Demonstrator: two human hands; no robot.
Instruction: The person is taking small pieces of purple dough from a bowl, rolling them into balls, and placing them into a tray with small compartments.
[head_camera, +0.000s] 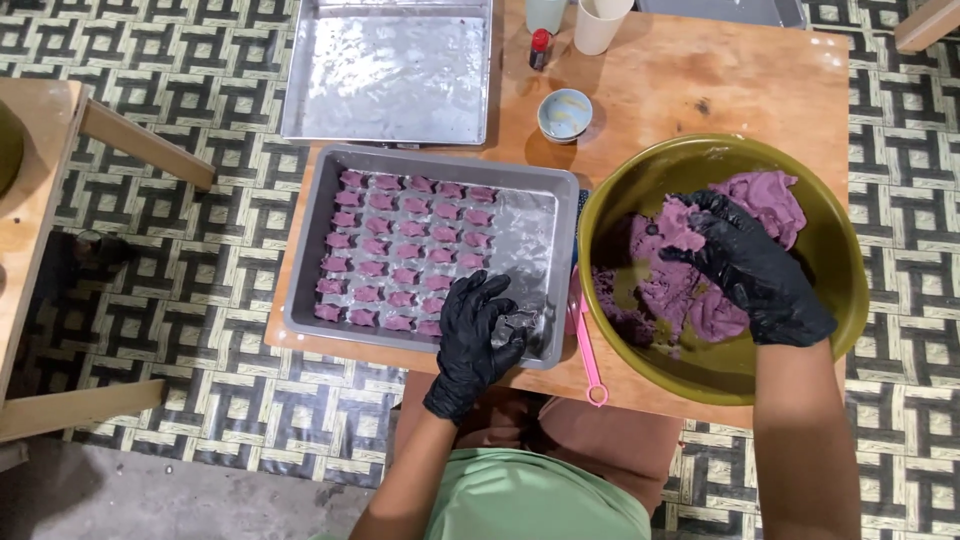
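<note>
Gloved left hand (478, 335) on tray (560, 200), right hand (745, 265) in purple dough (765, 195) (green bowl (840, 250))

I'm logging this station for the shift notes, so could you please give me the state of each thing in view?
Near tray: partly filled with rows of purple dough pieces.
Far tray: no pieces in it.
Green bowl: holds purple dough.
Left hand: gloved, on near tray.
Right hand: gloved, gripping dough.
Small bowl: nearly empty.

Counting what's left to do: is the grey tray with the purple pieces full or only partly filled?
Partly filled. Purple pieces cover the grey tray on its left and middle; its right strip shows bare metal.
</note>
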